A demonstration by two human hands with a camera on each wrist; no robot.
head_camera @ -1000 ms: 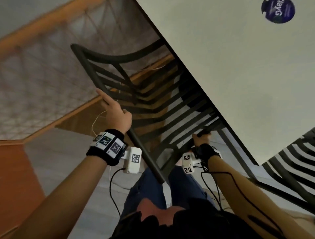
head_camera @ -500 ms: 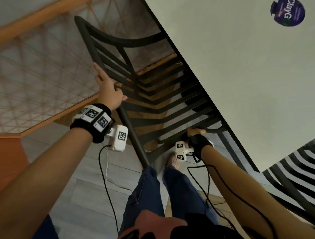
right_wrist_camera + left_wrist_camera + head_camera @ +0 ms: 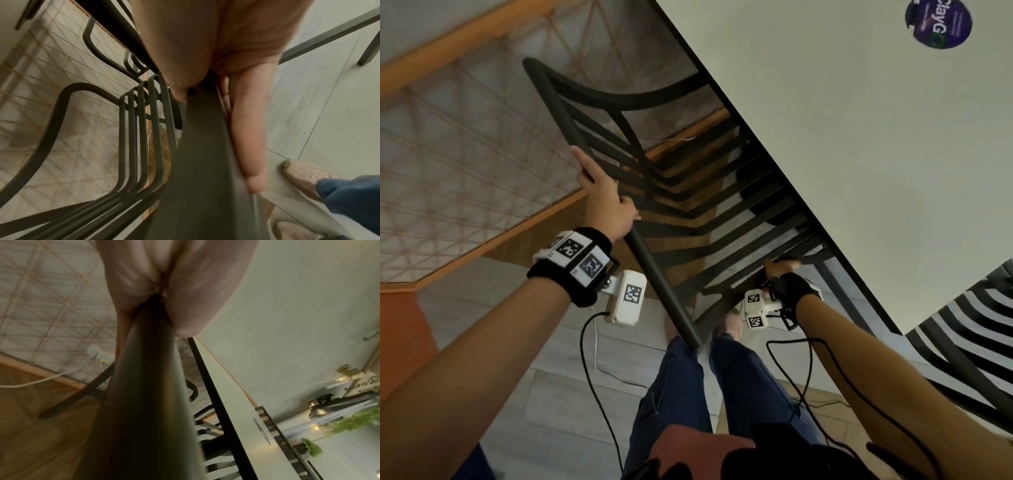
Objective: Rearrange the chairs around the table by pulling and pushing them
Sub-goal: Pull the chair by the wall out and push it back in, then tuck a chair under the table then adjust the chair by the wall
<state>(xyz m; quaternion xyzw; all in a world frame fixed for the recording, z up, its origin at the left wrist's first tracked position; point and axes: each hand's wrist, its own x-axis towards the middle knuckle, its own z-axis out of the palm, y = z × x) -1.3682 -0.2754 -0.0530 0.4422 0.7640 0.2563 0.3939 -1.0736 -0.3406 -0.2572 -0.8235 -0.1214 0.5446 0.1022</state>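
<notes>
A black metal slatted chair stands partly under the white table, its seat slats reaching beneath the table's edge. My left hand grips the chair's top rail, index finger stretched along it; the left wrist view shows the palm wrapped round the black tube. My right hand grips the chair's other side bar right by the table edge. In the right wrist view the thumb lies along the flat black bar, with the curved slats beside it.
A second black slatted chair stands at the right by the table's corner. A round purple sticker lies on the tabletop. A patterned rug with a wooden border lies to the left. My legs and shoes stand just behind the chair; cables hang from both wrists.
The chair and both hands have moved away from my body, the seat going further under the table. My left hand has slid up the rail. Both grips hold.
</notes>
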